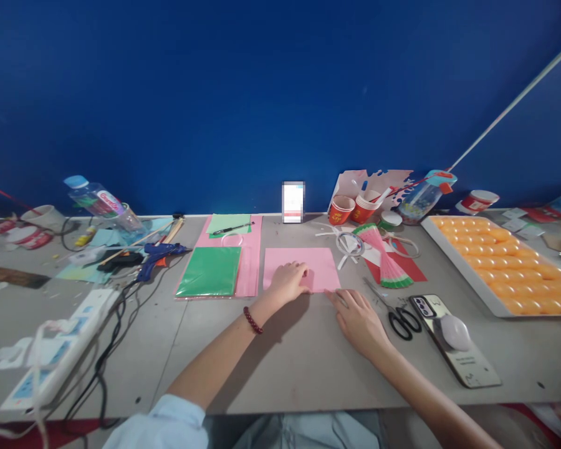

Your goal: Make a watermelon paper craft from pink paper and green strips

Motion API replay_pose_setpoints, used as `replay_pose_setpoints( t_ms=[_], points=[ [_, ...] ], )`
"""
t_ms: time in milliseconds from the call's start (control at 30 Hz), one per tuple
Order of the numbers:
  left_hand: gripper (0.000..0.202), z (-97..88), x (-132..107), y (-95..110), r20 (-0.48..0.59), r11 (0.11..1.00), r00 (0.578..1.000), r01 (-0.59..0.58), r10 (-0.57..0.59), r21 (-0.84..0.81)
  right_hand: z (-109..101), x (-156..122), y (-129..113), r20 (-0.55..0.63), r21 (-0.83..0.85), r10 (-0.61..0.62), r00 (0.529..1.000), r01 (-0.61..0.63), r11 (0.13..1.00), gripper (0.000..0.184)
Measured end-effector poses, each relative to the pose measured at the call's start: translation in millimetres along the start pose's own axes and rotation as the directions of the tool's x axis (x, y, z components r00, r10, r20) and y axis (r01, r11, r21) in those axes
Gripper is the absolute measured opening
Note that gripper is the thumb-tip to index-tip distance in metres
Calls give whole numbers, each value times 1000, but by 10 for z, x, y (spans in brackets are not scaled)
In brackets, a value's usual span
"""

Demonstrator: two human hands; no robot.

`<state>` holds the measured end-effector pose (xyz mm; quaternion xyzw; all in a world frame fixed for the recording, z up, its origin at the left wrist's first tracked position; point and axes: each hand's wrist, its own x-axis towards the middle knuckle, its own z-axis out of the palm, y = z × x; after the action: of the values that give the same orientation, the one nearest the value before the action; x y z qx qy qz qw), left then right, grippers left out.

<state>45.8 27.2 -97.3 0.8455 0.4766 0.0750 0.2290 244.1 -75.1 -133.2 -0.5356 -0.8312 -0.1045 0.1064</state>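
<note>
"What can't you see well?"

"The little screen (pixel 293 202) in the middle of the frame is all blurry squares, so I can't read it. The white tray (pixel 466 271) of round orange things (pixel 518 268) gets cut off at the right edge. My blue sleeve (pixel 168 421) is cut off at the bottom, lower left."

"Where's the pink paper?"

"The pink paper (pixel 321 265) lies flat on the surface (pixel 285 374), in the middle of the frame, a bit low. My left hand (pixel 290 279) covers part of it."

"What's that hand doing?"

"It's on the paper with its fingers curled in. I can't tell if it's pinching anything, because the fingertips are tucked away."

"And the other one?"

"My right hand (pixel 359 319) is open, fingers stretched out, at the paper's bottom right corner. It isn't gripping. The black scissors (pixel 401 313) are just beside it, to the right."
</note>
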Motion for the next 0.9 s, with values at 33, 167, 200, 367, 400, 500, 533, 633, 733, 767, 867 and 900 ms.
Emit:
replay_pose_setpoints(
  t_ms=[33, 167, 200, 367, 400, 500, 533, 633, 733, 767, 867, 900],
  points=[
    [38, -4, 2, -7, -6, 1000, 1000, 2, -2, 21, -7, 3, -2, 0, -5, -1, 1000, 1, 1000, 47],
    [46, -4, 0, -43, -24, 998, 1000, 5, -3, 69, -14, 19, 10, -10, 4, -9, 1000, 9, 1000, 47],
    [47, 1, -1, -54, -26, 997, 1000, 1, 1, 72, -9, 25, 20, -14, 11, -21, 1000, 21, 1000, 47],
    [46, 25, -7, -96, -41, 997, 999, -23, 26, 67, 4, 62, 68, 1, 13, -106, 994, 106, 994, 45],
    [46, 27, -8, -99, -43, 998, 999, -25, 28, 65, -4, 70, 63, 11, 3, -115, 993, 115, 993, 45],
    [46, 24, -13, -101, -49, 998, 998, -31, 34, 55, -59, 97, -1, 29, -45, -125, 992, 126, 991, 48],
    [46, 20, -16, -103, -50, 998, 998, -35, 37, 50, -83, 107, -38, 30, -66, -120, 992, 121, 990, 49],
    [43, -4, -27, -128, -56, 998, 997, -57, 58, 15, -146, 143, -168, 38, -109, -66, 997, 70, 992, 42],
    [46, -36, -36, -193, -43, 992, 994, -100, 97, -71, -159, 181, -283, 48, -115, -18, 999, 24, 993, 32],
    [47, -46, -37, -218, -36, 988, 993, -115, 112, -106, -149, 191, -310, 47, -114, -11, 999, 16, 993, 29],
    [50, -61, -31, -280, -16, 975, 991, -132, 131, -182, -99, 205, -356, 28, -101, 8, 1000, -5, 995, 26],
    [49, -62, -28, -290, -11, 973, 991, -131, 131, -193, -82, 204, -360, 25, -91, 14, 1000, -11, 996, 26]
  ],
)
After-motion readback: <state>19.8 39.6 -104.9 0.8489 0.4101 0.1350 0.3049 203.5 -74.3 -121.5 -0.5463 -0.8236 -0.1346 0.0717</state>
